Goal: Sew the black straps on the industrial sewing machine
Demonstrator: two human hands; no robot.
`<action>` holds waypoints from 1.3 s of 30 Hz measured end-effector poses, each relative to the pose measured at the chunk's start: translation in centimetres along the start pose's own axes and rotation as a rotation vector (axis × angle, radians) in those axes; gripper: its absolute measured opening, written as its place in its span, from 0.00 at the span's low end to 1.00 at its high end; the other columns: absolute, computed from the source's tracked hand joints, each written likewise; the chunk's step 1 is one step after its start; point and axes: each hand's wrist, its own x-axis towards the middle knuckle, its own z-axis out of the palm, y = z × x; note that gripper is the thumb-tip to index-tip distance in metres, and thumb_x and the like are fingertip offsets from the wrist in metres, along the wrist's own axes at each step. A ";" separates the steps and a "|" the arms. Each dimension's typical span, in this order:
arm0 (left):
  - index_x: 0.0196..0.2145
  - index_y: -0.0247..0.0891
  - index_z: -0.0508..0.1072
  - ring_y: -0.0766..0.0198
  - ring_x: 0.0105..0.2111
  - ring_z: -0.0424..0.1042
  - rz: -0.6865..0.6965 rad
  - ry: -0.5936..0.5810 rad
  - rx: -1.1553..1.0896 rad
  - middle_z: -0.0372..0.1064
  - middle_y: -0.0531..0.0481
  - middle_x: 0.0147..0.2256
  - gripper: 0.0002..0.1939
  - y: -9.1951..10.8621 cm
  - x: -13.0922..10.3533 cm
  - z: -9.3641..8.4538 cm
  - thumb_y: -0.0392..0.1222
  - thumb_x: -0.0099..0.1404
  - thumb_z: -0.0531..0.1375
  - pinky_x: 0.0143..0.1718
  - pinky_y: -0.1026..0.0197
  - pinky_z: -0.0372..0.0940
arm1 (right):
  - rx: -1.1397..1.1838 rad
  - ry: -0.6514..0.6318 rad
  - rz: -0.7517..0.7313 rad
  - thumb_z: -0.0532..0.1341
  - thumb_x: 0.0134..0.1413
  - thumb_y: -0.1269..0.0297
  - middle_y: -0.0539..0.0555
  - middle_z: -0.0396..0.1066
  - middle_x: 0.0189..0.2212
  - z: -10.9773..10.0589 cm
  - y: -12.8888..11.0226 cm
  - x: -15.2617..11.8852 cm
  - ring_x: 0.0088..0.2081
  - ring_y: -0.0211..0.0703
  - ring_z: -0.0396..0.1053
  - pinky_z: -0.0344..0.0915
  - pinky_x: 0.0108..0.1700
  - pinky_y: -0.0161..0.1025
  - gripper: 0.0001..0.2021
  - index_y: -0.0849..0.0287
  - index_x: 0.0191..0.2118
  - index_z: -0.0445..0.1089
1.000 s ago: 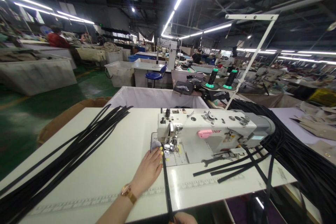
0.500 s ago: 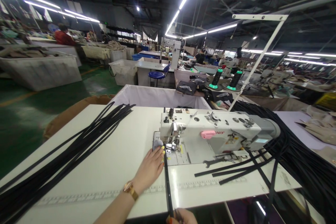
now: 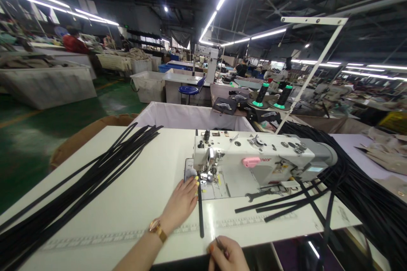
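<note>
My left hand [image 3: 182, 200] lies with its fingers stretched out beside the needle area of a white sewing machine [image 3: 235, 156]. Its fingertips touch the left edge of a narrow black strap [image 3: 200, 216], which runs under the presser foot [image 3: 208, 177]. The near end of the strap rests loose on the white table. At the front table edge my right hand [image 3: 230, 255] is closed around a small dark pointed tool [image 3: 220, 243], mostly hidden by the fingers. It is apart from the strap.
A bundle of long black straps [image 3: 95, 173] lies on the left of the table [image 3: 143, 203]. Cut strap ends [image 3: 270, 207] and a wrench [image 3: 260, 195] lie right, near a large strap pile [image 3: 359, 178]. Behind stand a lined bin [image 3: 190, 116] and thread cones [image 3: 261, 95].
My right hand has come off the strap's near end and moved up and right with the tool. The strap end now lies farther onto the table. My left hand stays nearly in place.
</note>
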 end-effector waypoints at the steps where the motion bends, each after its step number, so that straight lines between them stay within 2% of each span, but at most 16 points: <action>1: 0.60 0.37 0.64 0.51 0.63 0.56 0.002 0.000 0.001 0.60 0.44 0.62 0.21 0.0 0.0 0.0 0.39 0.70 0.51 0.62 0.40 0.55 | -0.027 0.004 -0.051 0.56 0.57 0.42 0.53 0.72 0.16 -0.8 -0.8 0.1 0.21 0.39 0.64 0.59 0.32 0.36 0.23 0.58 0.25 0.66; 3: 0.60 0.37 0.64 0.51 0.63 0.56 0.002 0.003 0.002 0.60 0.44 0.62 0.21 0.0 0.0 -0.1 0.40 0.71 0.51 0.62 0.40 0.55 | -0.037 0.035 -0.099 0.55 0.59 0.44 0.52 0.73 0.17 -2.2 -2.3 0.4 0.23 0.40 0.65 0.60 0.35 0.37 0.22 0.58 0.26 0.66; 6: 0.61 0.37 0.63 0.51 0.63 0.56 -0.005 -0.003 0.010 0.59 0.44 0.62 0.22 0.0 0.0 -0.1 0.40 0.71 0.50 0.62 0.40 0.55 | -0.092 0.087 -0.132 0.55 0.59 0.46 0.51 0.72 0.17 -3.9 -4.4 0.8 0.23 0.40 0.64 0.58 0.32 0.36 0.21 0.58 0.25 0.66; 11: 0.61 0.37 0.63 0.51 0.63 0.56 -0.009 -0.015 0.004 0.58 0.44 0.62 0.22 0.0 -0.1 0.0 0.41 0.72 0.49 0.63 0.39 0.54 | -0.204 0.162 -0.233 0.55 0.62 0.51 0.51 0.73 0.21 -5.7 -7.6 1.3 0.27 0.41 0.65 0.57 0.33 0.36 0.18 0.59 0.28 0.70; 17: 0.62 0.38 0.62 0.51 0.64 0.55 -0.022 -0.013 -0.026 0.58 0.44 0.63 0.22 -0.2 -0.2 0.2 0.41 0.72 0.49 0.63 0.38 0.53 | -0.265 0.206 -0.334 0.52 0.65 0.54 0.51 0.72 0.24 -7.6 -9.4 2.2 0.30 0.42 0.68 0.59 0.36 0.37 0.19 0.57 0.27 0.70; 21: 0.62 0.39 0.62 0.51 0.64 0.55 -0.025 -0.004 -0.043 0.58 0.45 0.63 0.22 0.0 -0.2 0.0 0.41 0.72 0.49 0.63 0.39 0.53 | -0.383 0.308 -0.506 0.53 0.65 0.58 0.52 0.69 0.27 -9.3 -11.5 3.0 0.32 0.43 0.67 0.61 0.36 0.38 0.14 0.57 0.33 0.71; 24: 0.61 0.39 0.63 0.51 0.64 0.55 -0.030 0.000 -0.047 0.58 0.45 0.63 0.22 0.2 -0.2 -0.1 0.42 0.72 0.49 0.63 0.39 0.53 | -0.527 0.370 -0.669 0.55 0.64 0.63 0.53 0.67 0.30 -10.3 -14.3 3.7 0.32 0.42 0.65 0.61 0.35 0.38 0.09 0.57 0.41 0.71; 27: 0.61 0.39 0.62 0.51 0.63 0.56 -0.024 -0.005 -0.027 0.58 0.46 0.63 0.22 0.1 -0.2 -0.1 0.41 0.72 0.49 0.63 0.38 0.54 | -0.660 0.392 -0.754 0.55 0.62 0.69 0.53 0.68 0.34 -10.8 -17.5 4.5 0.35 0.42 0.66 0.61 0.37 0.37 0.07 0.56 0.43 0.70; 30: 0.62 0.39 0.62 0.50 0.63 0.56 -0.015 0.002 -0.019 0.57 0.46 0.63 0.22 0.0 -0.2 0.0 0.41 0.72 0.49 0.63 0.38 0.54 | -0.818 0.386 -0.748 0.57 0.59 0.72 0.53 0.68 0.38 -10.5 -20.2 5.4 0.39 0.42 0.68 0.62 0.38 0.36 0.08 0.56 0.43 0.69; 32: 0.61 0.40 0.62 0.50 0.63 0.56 -0.010 0.012 -0.021 0.58 0.46 0.63 0.22 -0.1 -0.2 0.1 0.40 0.71 0.50 0.63 0.38 0.55 | -0.958 0.372 -0.699 0.58 0.58 0.71 0.53 0.67 0.40 -10.1 -21.5 6.0 0.38 0.41 0.69 0.61 0.35 0.35 0.07 0.56 0.42 0.68; 36: 0.61 0.40 0.62 0.50 0.63 0.56 -0.011 0.018 -0.019 0.58 0.47 0.63 0.22 -0.1 -0.2 -0.1 0.39 0.71 0.50 0.63 0.38 0.54 | -1.252 0.336 -0.580 0.59 0.57 0.71 0.53 0.67 0.40 -9.4 -23.4 6.9 0.33 0.40 0.69 0.53 0.27 0.35 0.05 0.57 0.39 0.69; 39: 0.61 0.40 0.62 0.50 0.63 0.57 -0.014 0.024 -0.034 0.58 0.46 0.63 0.22 -0.1 -0.3 -0.1 0.39 0.71 0.50 0.63 0.38 0.54 | -1.350 0.286 -0.546 0.59 0.57 0.70 0.53 0.68 0.39 -9.3 -24.6 7.2 0.32 0.39 0.69 0.50 0.26 0.36 0.02 0.58 0.36 0.69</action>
